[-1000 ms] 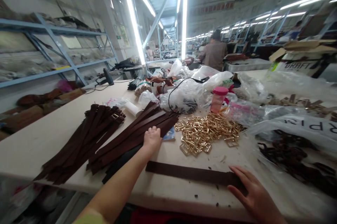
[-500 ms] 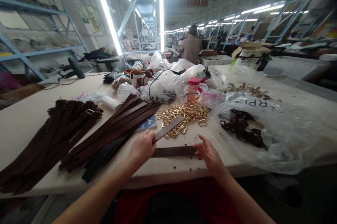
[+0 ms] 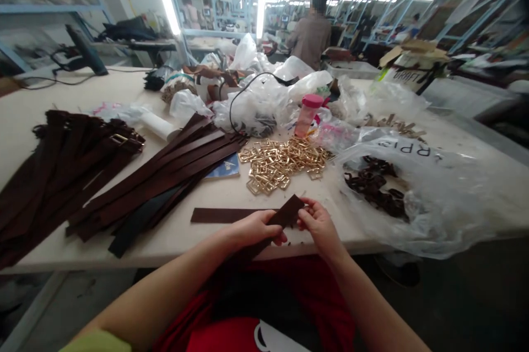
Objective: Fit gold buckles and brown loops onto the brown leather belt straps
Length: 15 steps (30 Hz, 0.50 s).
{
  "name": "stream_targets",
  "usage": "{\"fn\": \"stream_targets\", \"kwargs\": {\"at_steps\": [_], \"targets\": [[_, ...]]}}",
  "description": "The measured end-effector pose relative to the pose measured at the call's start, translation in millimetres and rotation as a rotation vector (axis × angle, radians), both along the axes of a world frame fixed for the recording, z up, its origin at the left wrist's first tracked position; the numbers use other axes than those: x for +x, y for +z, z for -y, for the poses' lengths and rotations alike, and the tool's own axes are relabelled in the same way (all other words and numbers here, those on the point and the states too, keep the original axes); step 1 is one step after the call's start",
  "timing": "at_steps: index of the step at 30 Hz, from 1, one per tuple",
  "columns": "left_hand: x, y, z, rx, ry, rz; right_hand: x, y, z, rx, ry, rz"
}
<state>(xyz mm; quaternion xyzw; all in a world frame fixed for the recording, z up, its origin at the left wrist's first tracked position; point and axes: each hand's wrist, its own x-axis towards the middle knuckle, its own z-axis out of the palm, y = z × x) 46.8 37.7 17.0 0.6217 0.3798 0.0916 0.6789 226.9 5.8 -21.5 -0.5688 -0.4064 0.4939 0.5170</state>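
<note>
A dark brown leather strap lies across my left hand, which is closed around it near its end. My right hand pinches the edge of that same end between thumb and fingers. Behind my left hand, a second brown strap lies flat on the table, partly hidden by the hand. Gold-coloured metal buckles are heaped just beyond my hands. To the left, a fan of loose brown straps rests on the table over a blue booklet.
A bundle of straps with a buckle lies far left. On the right, a clear plastic bag holds dark brown leather loops. A pink-lidded bottle leans among plastic bags at the back. A person stands beyond the table.
My left hand has moved right and down, turning the strap towards my right hand, which now grips its end. The view has tilted down. The flat strap shows further left.
</note>
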Motion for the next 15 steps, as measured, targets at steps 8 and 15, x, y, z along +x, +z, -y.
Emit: {"fn": "stream_targets", "kwargs": {"at_steps": [8,15], "targets": [[10.1,-31.1,-13.8,-0.269,0.138,0.14,131.9,25.8,-25.8,0.185,-0.447,0.95],[11.5,-40.9,-17.2,-0.32,0.199,0.105,175.6,6.5,-74.7,0.043,-0.247,1.084]]}}
